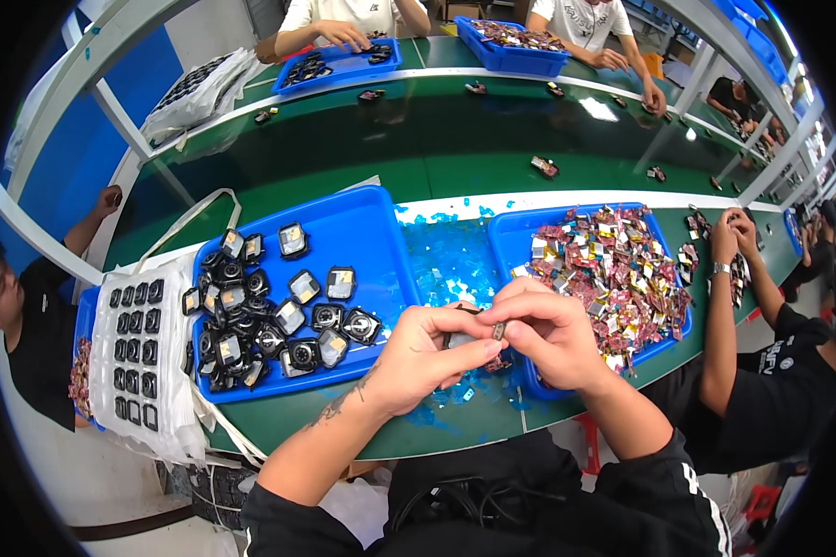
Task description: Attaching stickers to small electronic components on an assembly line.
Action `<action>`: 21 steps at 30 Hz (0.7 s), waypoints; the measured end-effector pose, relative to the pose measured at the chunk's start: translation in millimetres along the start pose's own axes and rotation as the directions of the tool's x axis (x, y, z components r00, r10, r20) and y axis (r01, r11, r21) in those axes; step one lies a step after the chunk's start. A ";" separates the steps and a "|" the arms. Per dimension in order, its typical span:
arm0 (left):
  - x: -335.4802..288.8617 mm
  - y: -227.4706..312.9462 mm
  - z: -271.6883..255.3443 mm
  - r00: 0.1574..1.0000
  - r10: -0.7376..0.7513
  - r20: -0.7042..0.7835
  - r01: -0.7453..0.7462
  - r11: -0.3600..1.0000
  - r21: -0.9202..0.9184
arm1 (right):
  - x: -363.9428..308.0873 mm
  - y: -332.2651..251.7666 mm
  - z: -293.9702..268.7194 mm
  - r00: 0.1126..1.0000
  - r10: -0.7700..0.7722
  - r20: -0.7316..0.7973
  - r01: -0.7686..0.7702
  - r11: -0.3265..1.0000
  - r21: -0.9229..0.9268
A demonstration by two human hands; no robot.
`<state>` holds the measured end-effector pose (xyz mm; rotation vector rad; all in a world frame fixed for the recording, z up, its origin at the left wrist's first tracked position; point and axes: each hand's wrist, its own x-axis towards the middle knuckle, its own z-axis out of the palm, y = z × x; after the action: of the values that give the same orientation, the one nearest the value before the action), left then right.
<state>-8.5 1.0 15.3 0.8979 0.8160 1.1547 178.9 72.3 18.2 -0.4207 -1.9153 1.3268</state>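
Observation:
My left hand (409, 362) is closed round a small dark watch case (458, 341), mostly covered by the fingers. Thumb and fingertips of my right hand (562, 339) pinch a small circuit board (499, 330) at the case's right edge; whether the two are joined I cannot tell. Both hands are raised over the table's near edge, between two blue trays. In the left tray (367, 218) lie black watch cases (232, 297), some showing pale inner faces. Heaped in the right tray (498, 243) are small red circuit boards (604, 269) with silvery and yellow parts.
Blue film scraps (446, 269) litter the table between the trays. At far left, a white foam tray (163, 348) holds rows of black watch frames. Beyond a white ledge runs a green conveyor (344, 139) with scattered boards. Co-workers sit opposite and at both sides.

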 end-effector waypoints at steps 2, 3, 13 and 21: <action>-2.5 1.4 -3.5 0.994 -0.043 0.103 0.050 0.997 -0.065 | -1.0 -1.4 0.2 1.000 0.002 0.026 -0.004 0.994 0.109; -2.6 0.8 -3.3 0.994 -0.043 0.102 0.051 0.996 -0.067 | 0.0 -2.9 0.6 0.998 -0.006 0.065 -0.008 0.976 0.218; 2.9 -3.7 2.2 0.947 0.307 -0.091 -0.268 0.915 0.301 | 2.8 -34.8 0.5 0.979 0.159 -0.127 -0.192 0.929 -0.316; 3.4 -10.5 3.3 0.952 0.305 0.003 -0.295 0.921 0.255 | 12.1 -29.3 27.5 0.947 0.081 -0.312 -0.184 0.931 -0.316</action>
<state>-0.7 2.1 6.9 1.2500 0.8896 1.3559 154.9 50.1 44.5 -0.8885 -1.8855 0.9442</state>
